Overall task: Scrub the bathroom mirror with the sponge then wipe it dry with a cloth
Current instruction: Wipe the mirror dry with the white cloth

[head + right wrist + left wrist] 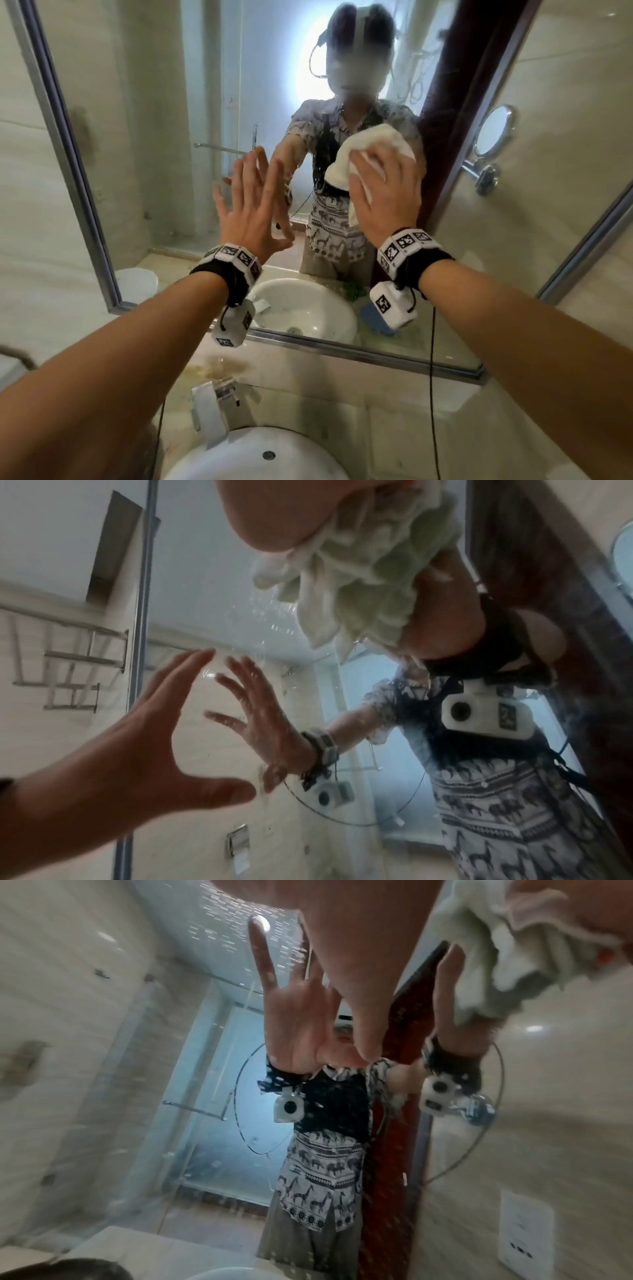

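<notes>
Wiping: I see my right hand (385, 192) pressing a bunched white cloth (373, 144) flat against the mirror (144, 144), toward the glass's upper right, beside the dark reflected door strip.
Cloth: crumpled folds stick out above and to the left of my fingers; in the right wrist view it hangs bunched under my palm (359, 569).
Right grip: fingers curl over the cloth, clutching it against the glass.
Left hand (253, 202): fingers straight and spread, holding nothing, raised to the glass left of the cloth; I cannot tell whether the fingertips touch.
Mirror surface: droplets and streaks show around the left hand's reflection.
Lower edge: the metal frame runs above the tap (219, 404) and white basin (212, 462).
Right wall: a round shaving mirror (493, 132) on a chrome arm.
</notes>
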